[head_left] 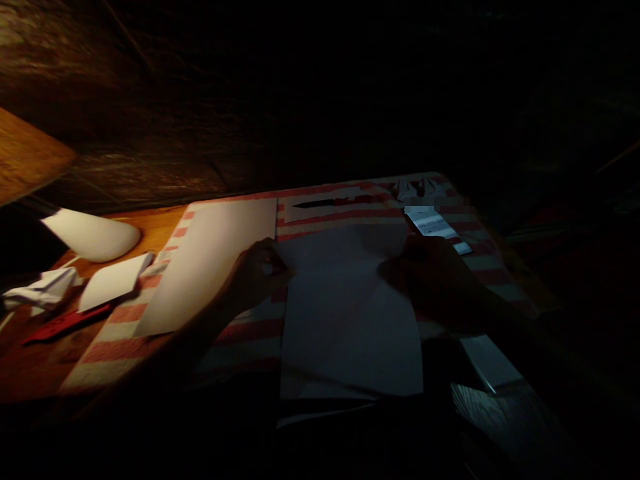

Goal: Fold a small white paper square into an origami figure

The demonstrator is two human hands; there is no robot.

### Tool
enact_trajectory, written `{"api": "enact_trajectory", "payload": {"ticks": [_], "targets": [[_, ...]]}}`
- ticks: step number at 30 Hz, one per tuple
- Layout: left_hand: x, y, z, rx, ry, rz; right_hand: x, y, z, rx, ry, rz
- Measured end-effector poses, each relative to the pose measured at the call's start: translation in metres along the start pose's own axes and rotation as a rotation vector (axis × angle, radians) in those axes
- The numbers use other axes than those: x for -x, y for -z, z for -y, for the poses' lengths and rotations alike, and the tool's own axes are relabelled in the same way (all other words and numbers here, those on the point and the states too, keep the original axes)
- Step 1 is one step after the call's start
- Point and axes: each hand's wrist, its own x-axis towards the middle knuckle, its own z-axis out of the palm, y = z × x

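Note:
A white sheet of paper (350, 313) is held up between my two hands, its lower part hanging past the table's near edge. My left hand (260, 270) pinches its left edge with thumb and forefinger. On the opposite edge, in deep shadow, my right hand (425, 273) grips the sheet; its fingers are only dimly visible. Another white sheet (215, 253) lies flat on the red-and-white striped cloth (250, 331), to the left. Beyond the held sheet, a knife (320, 203) with a dark blade rests on a smaller piece of paper (300, 212).
At the left are a white lamp base (100, 235), crumpled paper (43, 290), a curled paper piece (117, 280) and a red strip-like object (67, 325). Folded paper shapes (415, 189) and a printed packet (430, 223) sit at the far right. The wall (165, 133) stands close behind.

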Motion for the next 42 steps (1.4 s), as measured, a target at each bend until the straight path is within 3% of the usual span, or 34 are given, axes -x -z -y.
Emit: {"api": "enact_trajectory", "payload": {"ticks": [3,6,9,11,13,16,19,22,24,27,31,32,34,35,37,42], "targets": [[-0.007,0.018,-0.015,-0.151,-0.207,-0.081,0.002,-0.003,0.001,0.16,0.078,-0.01],[-0.022,0.029,-0.051,-0.256,-0.35,-0.068,0.001,-0.005,0.0,0.238,0.101,-0.01],[-0.044,0.016,-0.085,-0.369,-0.423,0.137,-0.004,-0.006,-0.001,0.291,0.107,0.014],[-0.059,-0.002,-0.096,-0.439,-0.368,0.341,-0.005,-0.005,-0.002,0.301,0.088,0.03],[-0.071,-0.019,-0.098,-0.507,-0.254,0.437,-0.005,-0.003,-0.004,0.309,0.086,0.04],[-0.079,-0.032,-0.096,-0.547,-0.21,0.43,-0.008,0.002,-0.007,0.36,0.146,0.047],[-0.076,-0.031,-0.101,-0.585,-0.263,0.413,-0.02,0.011,-0.004,0.305,0.224,0.033],[-0.068,-0.027,-0.113,-0.648,-0.334,0.37,-0.036,0.018,0.009,0.322,0.448,0.013],[-0.062,-0.029,-0.12,-0.671,-0.389,0.337,-0.046,0.018,0.02,0.377,0.537,0.082],[-0.051,-0.037,-0.122,-0.673,-0.475,0.211,-0.059,0.012,0.033,0.561,0.467,0.253],[-0.024,-0.048,-0.104,-0.481,-0.657,-0.016,-0.073,0.003,0.042,0.703,0.415,0.332],[-0.016,-0.051,-0.098,-0.381,-0.744,0.023,-0.076,0.002,0.043,0.699,0.414,0.355],[-0.003,-0.055,-0.087,-0.21,-0.883,0.293,-0.082,0.003,0.042,0.657,0.428,0.403],[0.002,-0.056,-0.082,-0.163,-0.849,0.424,-0.084,0.003,0.041,0.628,0.435,0.419],[0.006,-0.059,-0.077,-0.101,-0.762,0.571,-0.088,0.004,0.038,0.571,0.447,0.439],[0.003,-0.062,-0.069,-0.086,-0.704,0.653,-0.092,0.006,0.03,0.452,0.489,0.45]]}}
